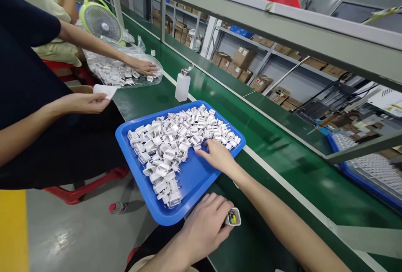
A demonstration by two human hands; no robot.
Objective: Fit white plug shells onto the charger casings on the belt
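My left hand (205, 226) is closed around a white charger housing (238, 217). Its open end faces right and shows a yellow part and circuitry inside. My right hand (218, 154) reaches over a blue tray (201, 175), at the edge of a pile of white plug pieces (169, 138) with metal pins. Thumb and forefinger are apart there, close to one plug piece (197, 147); whether they touch it is hard to make out. The pile covers the tray's far and left parts, and bare blue shows near my right hand.
A pump bottle (182, 85) stands behind the tray on the green bench. At left, a co-worker's hand (143, 66) rests on a plastic bag (109, 71) of white pieces; another hand (91, 102) holds something white. A green fan (102, 20) stands beyond. Metal rails (251, 12) cross above the bench.
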